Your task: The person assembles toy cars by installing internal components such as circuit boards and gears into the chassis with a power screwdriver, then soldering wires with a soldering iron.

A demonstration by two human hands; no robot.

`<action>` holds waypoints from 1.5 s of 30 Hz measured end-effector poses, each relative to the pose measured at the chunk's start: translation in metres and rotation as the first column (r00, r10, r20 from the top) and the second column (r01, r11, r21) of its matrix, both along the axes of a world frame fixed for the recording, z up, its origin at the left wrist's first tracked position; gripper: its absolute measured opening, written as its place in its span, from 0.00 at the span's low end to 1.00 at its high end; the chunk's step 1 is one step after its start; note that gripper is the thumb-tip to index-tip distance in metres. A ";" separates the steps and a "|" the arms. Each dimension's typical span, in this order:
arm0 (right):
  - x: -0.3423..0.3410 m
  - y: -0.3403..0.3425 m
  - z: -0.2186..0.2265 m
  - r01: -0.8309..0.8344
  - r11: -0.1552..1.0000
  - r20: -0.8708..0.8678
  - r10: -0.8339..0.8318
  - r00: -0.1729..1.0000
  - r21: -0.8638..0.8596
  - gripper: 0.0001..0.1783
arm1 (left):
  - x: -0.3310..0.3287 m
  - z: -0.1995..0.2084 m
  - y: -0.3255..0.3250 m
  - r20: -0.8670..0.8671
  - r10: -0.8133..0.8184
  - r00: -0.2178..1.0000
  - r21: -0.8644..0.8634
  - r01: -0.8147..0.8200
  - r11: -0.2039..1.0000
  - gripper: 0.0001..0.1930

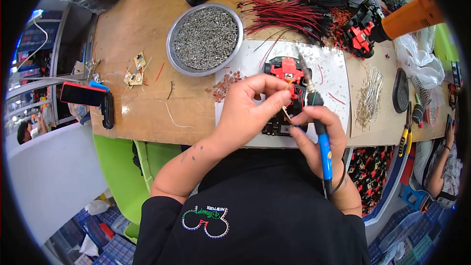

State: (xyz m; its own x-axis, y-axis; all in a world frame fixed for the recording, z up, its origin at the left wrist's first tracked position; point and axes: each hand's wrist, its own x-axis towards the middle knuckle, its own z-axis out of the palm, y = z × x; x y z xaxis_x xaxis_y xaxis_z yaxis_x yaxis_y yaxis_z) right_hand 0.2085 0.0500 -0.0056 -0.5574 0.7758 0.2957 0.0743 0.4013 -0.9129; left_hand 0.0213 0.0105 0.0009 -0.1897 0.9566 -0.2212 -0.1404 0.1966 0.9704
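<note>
The steel bowl (198, 72) serves as landmark. To its right and nearer the person, a red-and-black toy chassis (286, 68) lies on a white sheet (336, 76) over the tabletop (142, 19). The left hand (255, 110) reaches over the chassis, thumb and forefinger pinched together; whatever they grip is too small to tell. The right hand (321, 125), farther right of the bowl, has its fingers clamped round a soldering iron (325, 149), while thumb and forefinger curl toward a small pale piece (286, 114) — whether they touch it, I cannot tell.

For fine work like this, the wrists would do well to rest low and steady. With the hot end angled away past the chassis, the left fingers should keep clear of the metal barrel, and contact with plastic should stay brief.

The iron's handle is smooth blue and black; its barrel is slim metal. The bowl's shiny wall rings a gritty heap of silvery pieces (206, 37). Right of it sprawl thin, pliable red-and-black wires (289, 14); just below its right side lie flat coppery bits (225, 84) — loosely scattered.
</note>
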 end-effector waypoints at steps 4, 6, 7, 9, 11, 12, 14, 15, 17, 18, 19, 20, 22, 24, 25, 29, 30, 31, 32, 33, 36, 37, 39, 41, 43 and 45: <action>0.011 0.012 0.006 0.040 0.991 0.059 -0.048 0.997 0.130 0.27 | -0.011 -0.016 0.011 0.058 0.001 0.998 -0.090 0.004 0.996 0.09; 0.021 0.014 0.009 0.131 0.991 0.053 -0.129 0.990 -0.022 0.27 | -0.009 -0.015 0.015 0.039 0.026 0.999 -0.127 -0.021 0.992 0.07; 0.023 0.018 0.012 0.136 0.990 0.052 -0.134 0.990 -0.024 0.27 | -0.009 -0.014 0.017 0.038 0.021 0.999 -0.128 -0.016 0.992 0.07; 0.028 0.030 0.015 0.133 0.970 0.110 -0.157 0.981 0.202 0.26 | -0.010 -0.012 0.021 -0.085 0.003 0.996 -0.165 -0.017 0.986 0.07; 0.031 0.029 0.019 0.175 0.976 0.098 -0.188 0.977 0.126 0.21 | -0.007 -0.011 0.023 -0.146 -0.002 0.989 -0.159 -0.021 0.987 0.08; 0.033 0.030 0.019 0.179 0.975 0.126 -0.196 0.972 0.129 0.19 | -0.006 -0.013 0.024 -0.285 -0.020 0.958 -0.131 -0.018 0.991 0.09; 0.032 0.027 0.017 0.271 0.962 0.136 -0.273 0.952 0.035 0.15 | -0.005 -0.014 0.026 -0.418 -0.038 0.907 -0.104 -0.006 0.995 0.09; 0.032 0.025 0.015 0.273 0.961 0.135 -0.275 0.952 0.034 0.15 | -0.004 -0.012 0.027 -0.477 -0.048 0.877 -0.091 0.005 0.996 0.09; 0.033 0.022 0.013 0.298 0.951 0.116 -0.288 0.951 -0.087 0.14 | -0.003 -0.009 0.028 -0.536 -0.058 0.842 -0.081 0.017 0.997 0.09; 0.032 0.022 0.012 0.299 0.950 0.115 -0.288 0.951 -0.088 0.14 | -0.003 -0.007 0.029 -0.567 -0.068 0.821 -0.088 0.022 0.996 0.08; 0.030 0.022 0.011 0.291 0.953 0.106 -0.282 0.954 -0.085 0.13 | -0.003 -0.006 0.030 -0.597 -0.079 0.799 -0.094 0.028 0.995 0.08; 0.030 0.022 0.010 0.283 0.956 0.097 -0.275 0.957 -0.082 0.12 | -0.003 -0.006 0.030 -0.597 -0.080 0.798 -0.095 0.029 0.995 0.08; 0.030 0.023 0.009 0.279 0.958 0.104 -0.271 0.957 -0.068 0.12 | -0.001 -0.005 0.030 -0.636 -0.057 0.769 -0.065 0.020 0.998 0.08; 0.030 0.023 0.008 0.272 0.961 0.112 -0.265 0.958 -0.053 0.12 | -0.001 -0.006 0.030 -0.638 -0.053 0.768 -0.057 0.021 0.998 0.08; 0.030 0.023 0.008 0.270 0.962 0.112 -0.264 0.958 -0.045 0.11 | -0.001 -0.006 0.030 -0.639 -0.049 0.768 -0.049 0.023 0.999 0.08; 0.029 0.023 0.007 0.269 0.962 0.119 -0.262 0.958 -0.042 0.11 | -0.002 -0.007 0.029 -0.644 -0.045 0.764 -0.041 0.024 0.999 0.09; 0.028 0.023 0.007 0.267 0.963 0.119 -0.261 0.958 -0.041 0.11 | -0.002 -0.006 0.028 -0.627 -0.049 0.777 -0.053 0.020 0.998 0.09; 0.028 0.023 0.007 0.271 0.962 0.126 -0.265 0.956 -0.036 0.11 | -0.002 -0.005 0.028 -0.610 -0.054 0.791 -0.064 0.018 0.998 0.09; 0.028 0.023 0.007 0.276 0.961 0.133 -0.269 0.954 -0.031 0.11 | -0.002 -0.005 0.028 -0.609 -0.053 0.792 -0.064 0.018 0.998 0.09; 0.028 0.023 0.007 0.275 0.961 0.134 -0.269 0.954 -0.031 0.11 | -0.003 -0.004 0.028 -0.621 -0.067 0.781 -0.065 0.033 0.997 0.08; 0.027 0.023 0.006 0.273 0.962 0.126 -0.268 0.955 -0.024 0.11 | -0.004 -0.006 0.028 -0.632 -0.077 0.771 -0.062 0.049 0.997 0.08; 0.027 0.023 0.007 0.266 0.964 0.136 -0.261 0.956 -0.020 0.12 | -0.004 -0.006 0.028 -0.631 -0.076 0.772 -0.057 0.051 0.997 0.08; 0.028 0.025 0.007 0.259 0.966 0.146 -0.254 0.956 -0.015 0.12 | -0.004 -0.005 0.029 -0.631 -0.078 0.771 -0.062 0.050 0.997 0.08; 0.031 0.029 0.006 0.166 0.983 0.132 -0.175 0.976 0.078 0.12 | -0.003 -0.004 0.029 -0.631 -0.082 0.771 -0.067 0.051 0.996 0.08; 0.030 0.033 0.009 0.154 0.985 0.128 -0.163 0.978 0.078 0.13 | -0.003 -0.004 0.029 -0.652 -0.077 0.754 -0.057 0.053 0.997 0.09; 0.030 0.034 0.010 0.141 0.987 0.124 -0.150 0.981 0.077 0.13 | -0.003 -0.004 0.030 -0.651 -0.068 0.756 -0.059 0.039 0.997 0.08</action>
